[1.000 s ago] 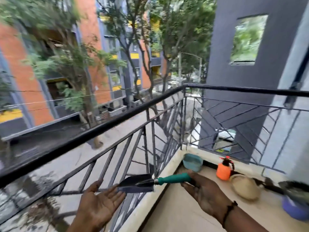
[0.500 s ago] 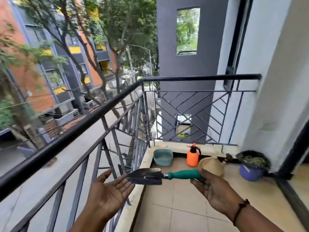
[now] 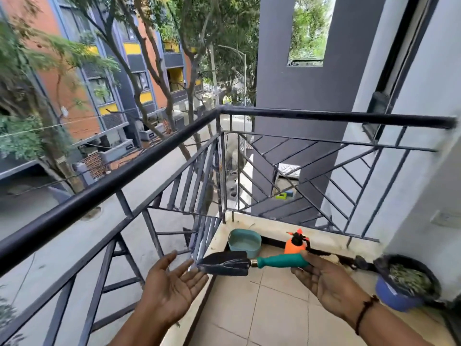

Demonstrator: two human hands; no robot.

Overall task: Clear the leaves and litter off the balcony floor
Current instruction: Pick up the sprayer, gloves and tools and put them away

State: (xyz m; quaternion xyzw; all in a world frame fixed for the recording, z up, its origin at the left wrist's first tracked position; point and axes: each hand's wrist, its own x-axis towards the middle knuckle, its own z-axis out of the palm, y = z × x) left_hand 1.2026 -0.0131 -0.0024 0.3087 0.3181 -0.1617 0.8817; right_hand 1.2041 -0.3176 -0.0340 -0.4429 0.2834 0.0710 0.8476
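My right hand (image 3: 326,280) holds the end of a hand trowel's green handle (image 3: 279,260), and the tool lies level above the balcony floor (image 3: 269,313). The dark metal blade (image 3: 224,263) points left toward the railing. My left hand (image 3: 172,283) is spread palm up just left of the blade tip, not touching it, with nothing in it. Dark litter (image 3: 345,258) lies along the far ledge. A blue pot (image 3: 399,293) at the right is filled with dry leaves.
A teal tub (image 3: 245,242) and an orange spray bottle (image 3: 294,247) stand in the far corner. The black railing (image 3: 149,156) runs along the left and far sides, with a raised kerb (image 3: 214,242) below it. A white wall (image 3: 429,171) closes the right side.
The view has swung right and the far corner now sits nearer the middle. Both hands and the trowel keep nearly the same pose. The tan round thing by the spray bottle is now hidden.
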